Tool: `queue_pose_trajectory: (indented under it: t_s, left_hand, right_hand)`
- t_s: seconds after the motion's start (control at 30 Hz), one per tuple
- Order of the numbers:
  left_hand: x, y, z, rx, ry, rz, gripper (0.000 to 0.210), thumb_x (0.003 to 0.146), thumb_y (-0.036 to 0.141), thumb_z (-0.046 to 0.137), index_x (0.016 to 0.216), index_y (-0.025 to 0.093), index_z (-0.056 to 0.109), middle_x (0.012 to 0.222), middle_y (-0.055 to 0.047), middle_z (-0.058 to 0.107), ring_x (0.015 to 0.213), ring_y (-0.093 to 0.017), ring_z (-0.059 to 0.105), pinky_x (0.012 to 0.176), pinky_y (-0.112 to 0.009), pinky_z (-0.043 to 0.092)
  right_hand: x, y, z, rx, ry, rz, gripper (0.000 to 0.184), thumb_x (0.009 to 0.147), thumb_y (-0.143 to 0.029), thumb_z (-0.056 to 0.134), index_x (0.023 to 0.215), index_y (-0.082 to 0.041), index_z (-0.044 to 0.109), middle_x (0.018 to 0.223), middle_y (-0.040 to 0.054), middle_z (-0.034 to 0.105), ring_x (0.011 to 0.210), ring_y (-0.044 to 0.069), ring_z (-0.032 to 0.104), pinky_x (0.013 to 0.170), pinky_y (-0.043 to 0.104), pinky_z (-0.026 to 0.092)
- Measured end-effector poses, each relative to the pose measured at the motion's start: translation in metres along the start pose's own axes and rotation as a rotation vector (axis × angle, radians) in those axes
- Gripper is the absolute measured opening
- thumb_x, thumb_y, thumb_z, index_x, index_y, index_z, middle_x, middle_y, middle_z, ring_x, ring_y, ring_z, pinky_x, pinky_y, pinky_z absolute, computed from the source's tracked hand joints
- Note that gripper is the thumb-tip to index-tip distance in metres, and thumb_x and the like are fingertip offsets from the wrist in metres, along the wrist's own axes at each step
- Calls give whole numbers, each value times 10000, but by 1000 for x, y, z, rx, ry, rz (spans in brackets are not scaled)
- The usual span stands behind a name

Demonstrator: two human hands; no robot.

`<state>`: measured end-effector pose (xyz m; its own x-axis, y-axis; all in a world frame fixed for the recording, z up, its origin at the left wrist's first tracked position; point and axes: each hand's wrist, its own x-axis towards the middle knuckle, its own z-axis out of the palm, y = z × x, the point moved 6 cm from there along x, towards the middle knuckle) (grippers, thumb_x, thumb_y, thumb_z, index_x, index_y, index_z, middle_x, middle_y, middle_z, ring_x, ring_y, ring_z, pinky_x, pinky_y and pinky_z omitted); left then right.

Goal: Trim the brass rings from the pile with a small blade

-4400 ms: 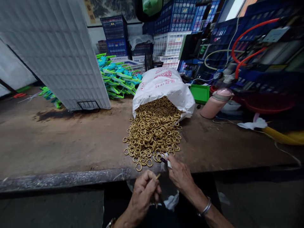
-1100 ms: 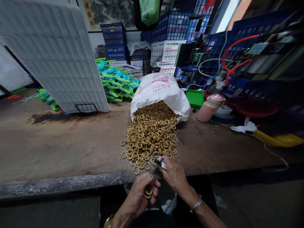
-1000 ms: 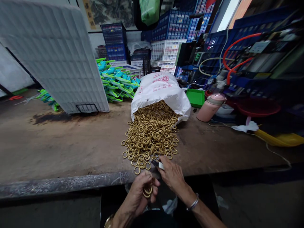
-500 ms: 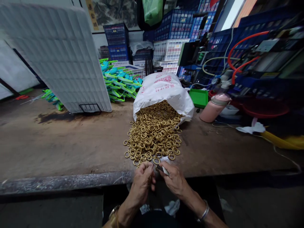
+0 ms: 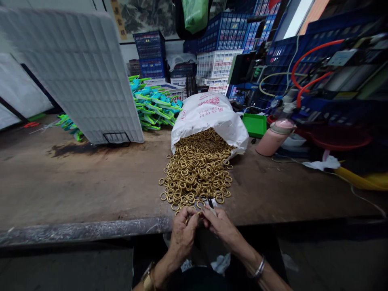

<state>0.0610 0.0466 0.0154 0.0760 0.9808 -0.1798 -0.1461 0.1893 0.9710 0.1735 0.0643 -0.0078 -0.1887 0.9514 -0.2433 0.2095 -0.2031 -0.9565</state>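
Observation:
A heap of gold-coloured rings (image 5: 194,173) spills over the table from the mouth of a white sack (image 5: 209,115). At the table's front edge, my left hand (image 5: 183,230) is closed with a gold ring (image 5: 188,220) pinched between thumb and fingers. My right hand (image 5: 222,226) grips a small knife-like tool (image 5: 211,205) with a dark tip and a pale grey handle. The tip points away from me, towards the nearest rings. Both hands are close together, the right fingertips near the held ring. My fingers partly hide the ring and the tool.
A tall white ribbed panel (image 5: 91,76) leans at the left in a black wire stand (image 5: 117,138). Behind it lie green and blue plastic parts (image 5: 154,105). To the right are a green tray (image 5: 254,125), a pink bottle (image 5: 274,137) and a red basin (image 5: 339,137).
My hands have come closer together, and a gold ring now shows in my left fingers. The tool in my right hand has turned so its tip points forward.

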Motion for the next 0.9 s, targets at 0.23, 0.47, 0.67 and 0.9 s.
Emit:
queue_pose_trajectory:
  t_s: [0.23,0.47,0.67,0.9]
  left_hand:
    - [-3,-26,6,-107,-159,-208,354,747,511,485,641,176,444,425,91,342,320,-29,245,332,-164,174]
    - [-4,-24,3,-260,-120,-229,350,710,510,545,728,173,454,509,79,412,349,-15,270,354,-154,171]
    - [-1,-24,0,-229,-70,-220,373,674,510,585,722,184,411,527,76,434,359,-16,287,353,-149,167]
    - [-1,-19,-4,-125,-37,-127,397,666,537,579,660,171,424,493,78,404,368,-20,285,358,-154,191]
  right_hand:
    - [3,-12,-2,-96,44,-121,259,760,-387,449,610,-178,473,551,-46,432,544,93,397,539,212,337]
    - [2,-8,-7,-327,94,-166,240,797,-337,355,645,-190,469,570,-26,459,546,109,424,532,215,335]
    - [-10,-16,5,-657,5,-274,195,686,-84,339,738,-197,489,648,2,552,588,120,488,560,211,320]
    - [-9,-21,10,-819,-6,-236,333,590,-25,348,835,-189,505,698,18,601,639,137,540,566,211,307]
